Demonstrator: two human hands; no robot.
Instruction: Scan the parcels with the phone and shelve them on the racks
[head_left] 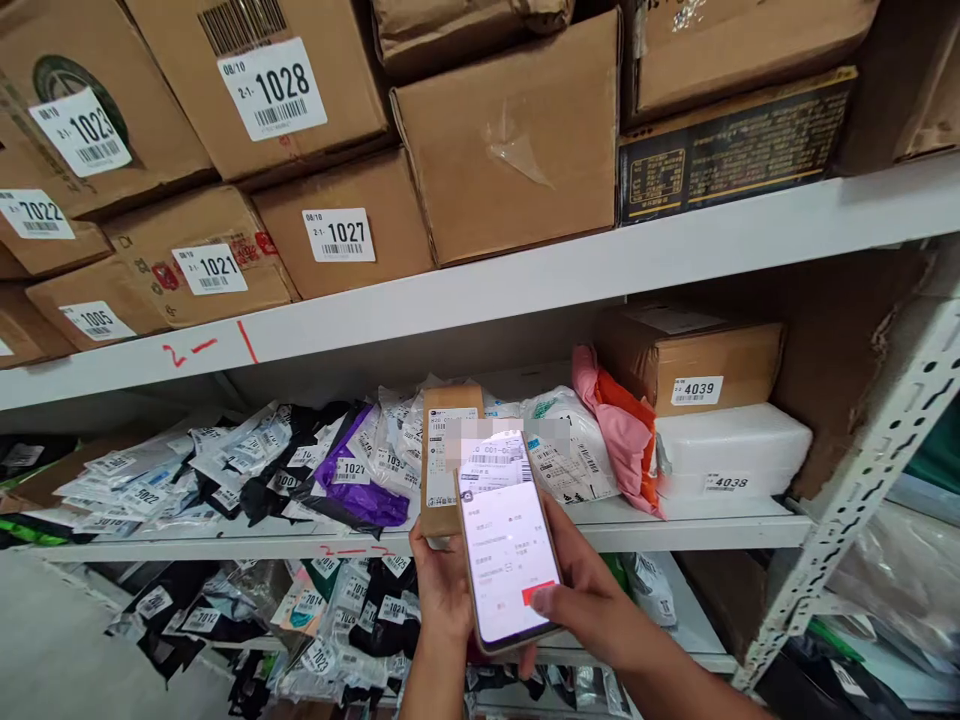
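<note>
My right hand [581, 585] is wrapped round a smartphone [506, 560], its thumb on a red button low on the lit screen. A shipping label with a barcode shows in the upper part of that screen. Just behind the phone, my left hand [444, 585] grips the lower end of a small brown cardboard box [439, 520]. The box stands upright with a white label on its front. The phone covers the box's right side and part of my left hand's fingers.
Labelled cartons [341, 215] fill the upper shelf [420, 290]. Bagged parcels [255, 450], a purple parcel [375, 480], a pink and orange bag [619, 430] and a white package [731, 450] line the middle shelf [247, 545]. A perforated white post [847, 480] rises at right.
</note>
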